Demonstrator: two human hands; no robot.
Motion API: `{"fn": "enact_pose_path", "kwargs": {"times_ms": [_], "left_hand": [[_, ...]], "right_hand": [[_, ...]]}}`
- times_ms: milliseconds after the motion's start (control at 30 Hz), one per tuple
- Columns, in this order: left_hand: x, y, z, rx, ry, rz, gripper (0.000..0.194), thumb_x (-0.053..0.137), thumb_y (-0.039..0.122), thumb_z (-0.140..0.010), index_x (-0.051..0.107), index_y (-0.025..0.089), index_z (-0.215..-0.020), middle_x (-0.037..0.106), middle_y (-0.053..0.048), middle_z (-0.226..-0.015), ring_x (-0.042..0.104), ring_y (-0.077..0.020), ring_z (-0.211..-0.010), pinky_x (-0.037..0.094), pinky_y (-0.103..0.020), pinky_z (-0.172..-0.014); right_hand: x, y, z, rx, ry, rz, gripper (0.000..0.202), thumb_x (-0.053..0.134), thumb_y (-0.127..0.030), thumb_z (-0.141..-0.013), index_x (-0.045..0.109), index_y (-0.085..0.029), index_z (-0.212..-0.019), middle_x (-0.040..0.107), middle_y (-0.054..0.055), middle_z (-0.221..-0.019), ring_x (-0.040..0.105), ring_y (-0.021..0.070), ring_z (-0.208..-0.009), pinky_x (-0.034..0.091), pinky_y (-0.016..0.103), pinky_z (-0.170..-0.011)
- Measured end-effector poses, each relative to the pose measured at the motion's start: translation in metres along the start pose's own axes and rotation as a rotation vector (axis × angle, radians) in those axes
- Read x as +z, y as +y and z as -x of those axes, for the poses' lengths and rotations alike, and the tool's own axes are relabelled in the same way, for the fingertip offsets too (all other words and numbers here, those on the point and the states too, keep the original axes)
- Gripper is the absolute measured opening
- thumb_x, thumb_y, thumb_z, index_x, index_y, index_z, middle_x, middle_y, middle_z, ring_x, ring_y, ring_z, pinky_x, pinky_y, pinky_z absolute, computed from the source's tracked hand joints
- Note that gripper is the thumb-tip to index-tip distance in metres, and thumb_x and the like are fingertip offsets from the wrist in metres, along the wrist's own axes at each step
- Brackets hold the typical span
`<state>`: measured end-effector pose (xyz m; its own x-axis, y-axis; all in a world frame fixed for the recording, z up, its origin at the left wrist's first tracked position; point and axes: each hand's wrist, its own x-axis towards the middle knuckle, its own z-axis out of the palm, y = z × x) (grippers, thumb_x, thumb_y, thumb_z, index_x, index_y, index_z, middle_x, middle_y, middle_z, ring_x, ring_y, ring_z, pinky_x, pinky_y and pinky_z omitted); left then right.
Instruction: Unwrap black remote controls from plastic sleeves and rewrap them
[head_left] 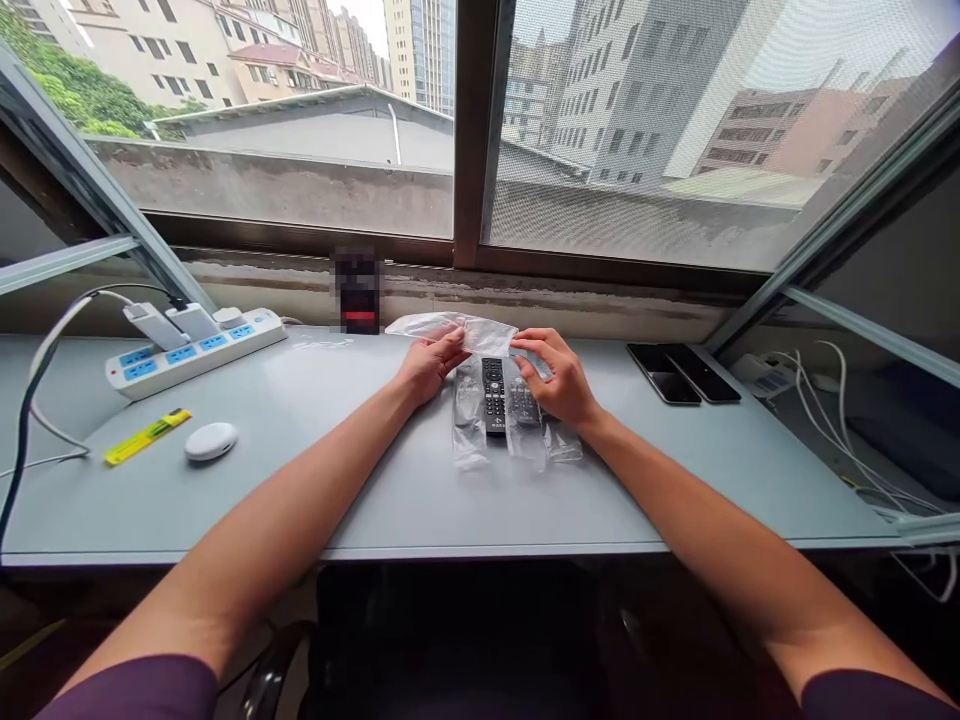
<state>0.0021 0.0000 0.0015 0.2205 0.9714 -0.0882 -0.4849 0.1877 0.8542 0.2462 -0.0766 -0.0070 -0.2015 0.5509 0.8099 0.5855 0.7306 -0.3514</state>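
A whitish translucent plastic bag (pixel 491 335) is stretched between both hands near the back of the desk. My left hand (pixel 435 362) pinches it from the left, and the fingertips of my right hand (pixel 556 375) hold its right end. Just below the bag lies an unwrapped black remote (pixel 494 400), upright in view. To its left is a remote in a clear bag (pixel 469 405); another bagged remote (pixel 523 408) lies to its right, under my right hand. Further right, a clear wrapper (pixel 562 442) is partly hidden by that hand.
A white power strip (pixel 199 352) with plugs and cables, a yellow packet (pixel 148 436) and a white round case (pixel 211 441) are at left. Two dark phones (pixel 684 374) lie at right. A dark box (pixel 359 292) stands by the window; the desk's front edge (pixel 487 551) runs nearest.
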Motion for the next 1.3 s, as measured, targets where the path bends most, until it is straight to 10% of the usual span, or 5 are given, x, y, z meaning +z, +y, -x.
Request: {"fn": "enact_pose_path", "kwargs": {"times_ms": [800,1300], "left_hand": [[0.001,-0.003,0.002,-0.018,-0.099,-0.101,0.032,0.102,0.033,-0.085,0.08,0.017,-0.103,0.086,-0.01,-0.107,0.087,-0.0255,-0.101,0.068,-0.038,-0.102],[-0.004,-0.006,-0.003,0.009,-0.038,-0.057,0.049,0.102,0.015,-0.08,0.082,0.018,-0.124,0.088,-0.009,-0.115,0.082,-0.0171,-0.101,0.063,-0.026,-0.09]], "right_hand": [[0.002,-0.007,0.001,0.021,-0.056,-0.031,0.026,0.063,-0.032,-0.115,0.077,-0.028,-0.137,0.076,0.014,-0.141,0.074,0.0327,-0.134,0.063,0.056,-0.118],[-0.003,-0.015,-0.001,0.004,0.005,0.004,0.031,0.063,-0.026,-0.113,0.081,-0.031,-0.138,0.073,0.014,-0.149,0.072,0.0341,-0.14,0.062,0.063,-0.121]]}}
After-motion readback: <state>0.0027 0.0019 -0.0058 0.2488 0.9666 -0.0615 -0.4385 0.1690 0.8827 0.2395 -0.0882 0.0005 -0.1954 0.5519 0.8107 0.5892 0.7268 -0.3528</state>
